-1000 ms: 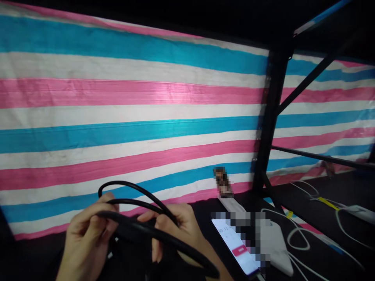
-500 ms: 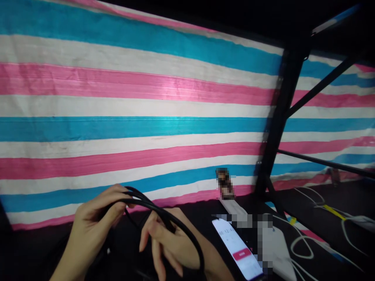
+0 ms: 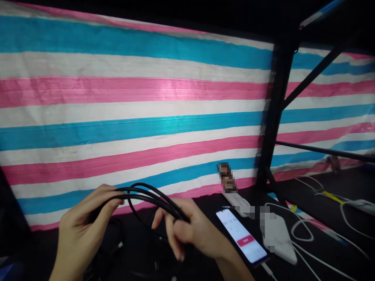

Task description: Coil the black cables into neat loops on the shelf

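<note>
Several loops of a black cable (image 3: 146,195) arch between my two hands above a dark surface. My left hand (image 3: 84,222) pinches the loops between thumb and fingers at their left end. At the right end my right hand (image 3: 190,230) is closed round the same strands, its thumb over them and some fingers hanging loosely. One thinner loop stands apart below the bundle. Beneath the hands lie more dark cable parts with a small pale tip (image 3: 119,245); the shadow hides their shape.
Right of my hands lies a lit phone (image 3: 243,236) with a timer on its screen. Beside it are a white power bank (image 3: 278,238) and white cables (image 3: 304,230). A black metal post (image 3: 271,117) rises behind, in front of a striped sheet (image 3: 146,89).
My right hand has moved slightly right and closed over the cable strands. The large loop that hung over its wrist now lies gathered within the bundle. The view has shifted a little.
</note>
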Motion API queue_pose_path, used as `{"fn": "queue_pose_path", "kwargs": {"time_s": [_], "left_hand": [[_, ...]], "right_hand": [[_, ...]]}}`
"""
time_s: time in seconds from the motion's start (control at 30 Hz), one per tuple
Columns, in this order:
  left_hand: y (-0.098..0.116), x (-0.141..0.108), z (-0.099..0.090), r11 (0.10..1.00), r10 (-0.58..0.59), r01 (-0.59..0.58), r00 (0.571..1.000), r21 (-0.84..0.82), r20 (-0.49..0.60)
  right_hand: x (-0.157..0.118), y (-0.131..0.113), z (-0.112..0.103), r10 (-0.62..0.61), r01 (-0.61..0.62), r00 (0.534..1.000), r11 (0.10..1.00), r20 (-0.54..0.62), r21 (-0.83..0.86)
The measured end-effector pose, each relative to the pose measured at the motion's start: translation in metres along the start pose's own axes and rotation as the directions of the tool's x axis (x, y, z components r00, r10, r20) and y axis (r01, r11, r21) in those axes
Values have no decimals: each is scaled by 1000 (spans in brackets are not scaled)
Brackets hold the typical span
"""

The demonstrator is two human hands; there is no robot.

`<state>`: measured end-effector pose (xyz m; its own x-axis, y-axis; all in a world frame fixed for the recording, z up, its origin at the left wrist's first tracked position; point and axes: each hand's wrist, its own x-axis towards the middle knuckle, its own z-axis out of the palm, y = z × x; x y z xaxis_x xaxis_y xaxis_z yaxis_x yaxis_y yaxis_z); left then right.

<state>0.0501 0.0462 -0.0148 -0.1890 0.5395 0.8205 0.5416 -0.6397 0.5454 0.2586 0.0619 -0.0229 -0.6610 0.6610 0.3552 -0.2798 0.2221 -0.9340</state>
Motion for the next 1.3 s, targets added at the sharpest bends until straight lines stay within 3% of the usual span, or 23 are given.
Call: {"fn": "queue_pose_path", "kwargs": {"time_s": [0.2,0.4,0.57,0.73,0.83,0.93,1.0,1.17,1.23,1.3], "left_hand": [[18,-12,1,998,-65,61,977,-28,-201],[20,-12,-5,998,22,-23,1000,-62,-11],[14,-6,-4,998,54,-54,998,-23,-7],[1,-3,-6,985,144,-138,988,100,-50],[-2,-2,-12,973,211,-216,975,81,64],[0,-3,-18,946,303,-323,912,28,277],[1,-5,-21,937,328,-348,888,4,322],[5,-10,-12,949,292,-309,937,62,191],[7,-10,-5,941,276,-274,961,199,18],[8,-9,-1,905,325,-248,927,345,-188]], "right_hand": [[-6,0,13,22,-24,996,999,-85,-24],[-14,-6,-2,-47,47,986,999,-162,-2],[-25,-17,-5,-66,43,972,993,-223,-107],[-24,-20,-8,-95,-20,920,957,-380,-288],[-20,-18,-16,-117,-19,909,947,-401,-320],[-20,-18,-22,-123,-14,906,948,-405,-319],[-22,-19,-25,-109,-22,909,951,-401,-308],[-28,-20,-30,-110,21,935,967,-338,-255],[-27,-18,-33,-122,58,952,972,-280,-226],[-24,-16,-37,-130,83,960,978,-250,-189]]}}
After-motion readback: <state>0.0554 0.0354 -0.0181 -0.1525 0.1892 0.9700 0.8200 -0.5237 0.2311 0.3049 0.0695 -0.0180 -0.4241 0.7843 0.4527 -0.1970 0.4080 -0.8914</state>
